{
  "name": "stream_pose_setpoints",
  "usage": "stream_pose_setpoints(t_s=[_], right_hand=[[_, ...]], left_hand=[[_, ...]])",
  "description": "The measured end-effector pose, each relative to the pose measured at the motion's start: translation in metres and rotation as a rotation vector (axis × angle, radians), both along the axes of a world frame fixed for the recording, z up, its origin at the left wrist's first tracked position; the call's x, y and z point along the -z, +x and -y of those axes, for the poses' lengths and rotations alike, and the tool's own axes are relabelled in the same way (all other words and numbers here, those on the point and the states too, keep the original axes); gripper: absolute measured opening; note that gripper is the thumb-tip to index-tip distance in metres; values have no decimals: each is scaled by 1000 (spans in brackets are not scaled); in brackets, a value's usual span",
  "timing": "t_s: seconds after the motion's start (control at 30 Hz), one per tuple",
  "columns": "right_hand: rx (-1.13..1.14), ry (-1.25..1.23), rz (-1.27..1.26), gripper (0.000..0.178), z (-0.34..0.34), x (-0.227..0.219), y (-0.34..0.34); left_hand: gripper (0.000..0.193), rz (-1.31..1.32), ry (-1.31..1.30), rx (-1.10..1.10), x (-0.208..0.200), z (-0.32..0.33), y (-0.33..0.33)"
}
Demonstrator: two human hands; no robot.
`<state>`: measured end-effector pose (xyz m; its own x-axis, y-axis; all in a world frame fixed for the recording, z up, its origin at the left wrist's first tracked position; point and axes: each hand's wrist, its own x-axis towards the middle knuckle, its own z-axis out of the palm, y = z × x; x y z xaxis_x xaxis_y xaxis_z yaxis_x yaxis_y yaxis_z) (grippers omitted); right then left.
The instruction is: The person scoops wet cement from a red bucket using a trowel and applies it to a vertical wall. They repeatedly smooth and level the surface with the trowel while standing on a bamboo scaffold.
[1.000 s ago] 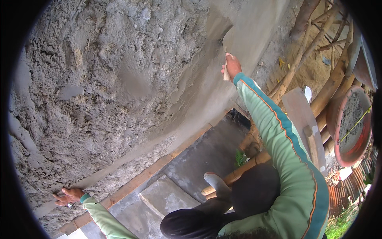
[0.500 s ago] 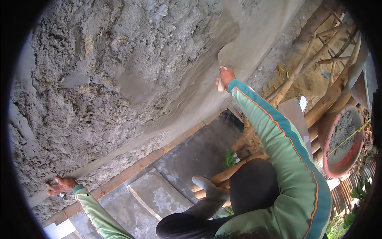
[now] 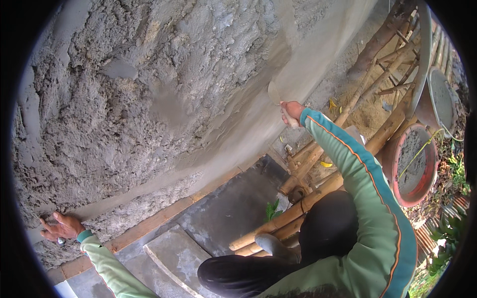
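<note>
My right hand (image 3: 293,112) grips the pale handle of a trowel (image 3: 273,93). Its thin blade lies against a smooth band of grey plaster (image 3: 305,69) that runs along the wall's edge. Beside that band the wall (image 3: 149,109) is covered in rough, lumpy mortar. Far off at the lower left, my left hand (image 3: 63,226) rests on the wall with its fingers spread, holding no tool. A ring shows on one finger.
A wooden batten (image 3: 164,217) follows the wall's lower edge. Bamboo poles (image 3: 318,198) lie under my legs, my foot on them. At the right stands a reddish tub (image 3: 432,176) of grey mortar, with another round container (image 3: 442,99) beyond. Concrete slabs (image 3: 174,248) lie below.
The view has shifted a little, bringing more of the second container into sight. My right hand and the trowel sit slightly lower along the smooth band. My left hand stays on the wall.
</note>
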<state>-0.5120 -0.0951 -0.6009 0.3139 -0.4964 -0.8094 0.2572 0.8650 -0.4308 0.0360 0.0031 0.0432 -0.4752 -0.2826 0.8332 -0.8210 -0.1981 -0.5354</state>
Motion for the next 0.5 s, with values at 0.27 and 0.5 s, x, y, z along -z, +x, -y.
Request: stream_pose_setpoints(t_s=[0.27,0.5], right_hand=[[399,-110,-238,41,33,-97,-31],[575,-53,-64,52,42,-112,74]], left_hand=[[104,164,56,-46,-28,-14,10],[88,118,123,60,-22,-5,-10]])
